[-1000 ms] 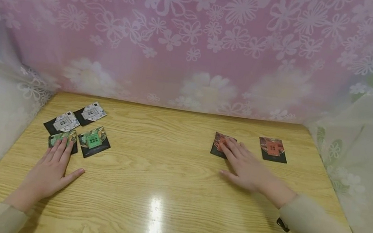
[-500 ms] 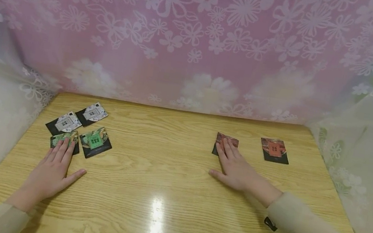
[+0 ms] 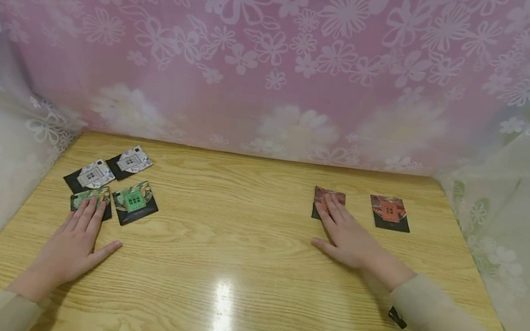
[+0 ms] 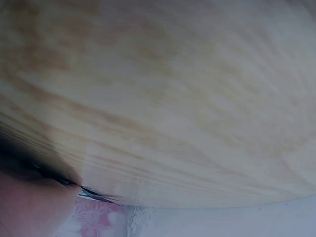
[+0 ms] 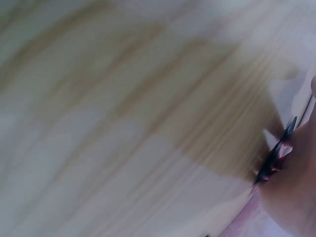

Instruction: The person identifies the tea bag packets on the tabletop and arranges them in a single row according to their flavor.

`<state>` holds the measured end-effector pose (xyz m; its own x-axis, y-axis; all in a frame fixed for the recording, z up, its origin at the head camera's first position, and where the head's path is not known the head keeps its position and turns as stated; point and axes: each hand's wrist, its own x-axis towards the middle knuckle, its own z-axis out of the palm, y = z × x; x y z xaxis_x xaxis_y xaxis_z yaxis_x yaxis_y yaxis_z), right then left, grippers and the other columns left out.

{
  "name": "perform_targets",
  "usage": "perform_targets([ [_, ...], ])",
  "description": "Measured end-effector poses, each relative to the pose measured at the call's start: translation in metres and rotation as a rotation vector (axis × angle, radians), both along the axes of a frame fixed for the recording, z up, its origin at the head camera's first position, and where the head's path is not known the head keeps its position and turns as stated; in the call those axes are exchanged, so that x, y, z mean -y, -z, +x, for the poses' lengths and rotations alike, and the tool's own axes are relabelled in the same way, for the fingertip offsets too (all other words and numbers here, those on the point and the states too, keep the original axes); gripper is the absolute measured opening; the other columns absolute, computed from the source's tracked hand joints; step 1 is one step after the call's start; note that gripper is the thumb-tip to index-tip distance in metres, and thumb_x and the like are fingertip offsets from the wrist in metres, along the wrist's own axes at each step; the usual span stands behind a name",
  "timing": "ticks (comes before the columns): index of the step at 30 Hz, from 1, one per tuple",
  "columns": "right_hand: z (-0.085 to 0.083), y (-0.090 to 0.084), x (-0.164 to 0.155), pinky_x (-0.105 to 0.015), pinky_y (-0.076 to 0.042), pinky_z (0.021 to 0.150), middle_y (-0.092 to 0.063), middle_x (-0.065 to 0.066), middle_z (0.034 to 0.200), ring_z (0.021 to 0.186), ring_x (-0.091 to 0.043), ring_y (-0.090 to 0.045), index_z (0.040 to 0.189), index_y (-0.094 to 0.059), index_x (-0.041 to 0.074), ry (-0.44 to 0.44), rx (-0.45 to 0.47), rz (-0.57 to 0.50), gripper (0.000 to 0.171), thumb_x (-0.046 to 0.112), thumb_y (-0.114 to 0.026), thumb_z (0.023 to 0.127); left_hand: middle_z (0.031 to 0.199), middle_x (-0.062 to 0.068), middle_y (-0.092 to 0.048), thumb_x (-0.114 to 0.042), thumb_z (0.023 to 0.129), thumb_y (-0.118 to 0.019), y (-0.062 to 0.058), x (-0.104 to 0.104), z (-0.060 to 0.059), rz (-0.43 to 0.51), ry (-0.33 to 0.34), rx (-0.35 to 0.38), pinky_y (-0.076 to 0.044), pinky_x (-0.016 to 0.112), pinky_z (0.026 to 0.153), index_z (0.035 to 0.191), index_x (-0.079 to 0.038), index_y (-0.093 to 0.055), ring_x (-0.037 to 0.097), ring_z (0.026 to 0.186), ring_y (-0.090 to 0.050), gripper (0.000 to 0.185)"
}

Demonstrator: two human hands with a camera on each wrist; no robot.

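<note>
On the table (image 3: 245,230), flat right hand (image 3: 348,239) has slid red packet (image 3: 329,197) rightward; flat left hand (image 3: 71,243) unmoved.

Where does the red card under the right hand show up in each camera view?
Head: the red card lies right of centre on the wooden table, under the right hand fingertips, left of a second red card.
Left wrist: not in it; only table and a dark card edge by the left hand.
Right wrist: a thin dark edge at the right margin, under the fingers.
Shared landmark: the wood grain of the table.
</note>
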<state>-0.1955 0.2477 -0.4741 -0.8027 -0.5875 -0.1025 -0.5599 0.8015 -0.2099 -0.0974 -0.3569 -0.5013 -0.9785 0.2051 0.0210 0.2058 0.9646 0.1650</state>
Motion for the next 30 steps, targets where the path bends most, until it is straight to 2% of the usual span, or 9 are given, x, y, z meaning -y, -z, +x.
perform_targets([
  [6, -0.003, 0.002, -0.014, -0.066, -0.026, 0.129, -0.011, -0.027, 0.177, 0.163, -0.049, -0.015, 0.168, -0.025, 0.001, -0.022, -0.024, -0.024, 0.083, 0.05, -0.056, 0.109, 0.171, 0.039, -0.013, -0.058, 0.106, -0.055, -0.001, -0.001, 0.001, 0.004, -0.001, -0.002, -0.015, 0.072, 0.129, 0.168, 0.008, -0.009, 0.057, 0.16, -0.013, 0.102],
  [15, -0.005, 0.0, -0.03, -0.067, -0.026, 0.129, -0.01, -0.025, 0.178, 0.163, -0.049, -0.014, 0.17, -0.022, 0.004, -0.019, -0.012, 0.03, 0.083, 0.051, -0.055, 0.109, 0.172, 0.039, -0.011, -0.059, 0.106, -0.055, -0.001, -0.001, 0.002, 0.001, -0.009, 0.021, -0.016, 0.073, 0.128, 0.168, 0.008, -0.008, 0.057, 0.16, -0.01, 0.103],
  [30, -0.007, -0.001, -0.044, -0.066, -0.024, 0.13, -0.01, -0.022, 0.178, 0.164, -0.046, -0.014, 0.17, -0.025, 0.007, -0.007, -0.006, 0.029, 0.082, 0.051, -0.056, 0.108, 0.172, 0.039, -0.009, -0.06, 0.106, -0.053, -0.005, -0.004, 0.002, -0.007, -0.015, 0.058, -0.017, 0.073, 0.128, 0.167, 0.009, -0.006, 0.057, 0.161, -0.009, 0.103],
])
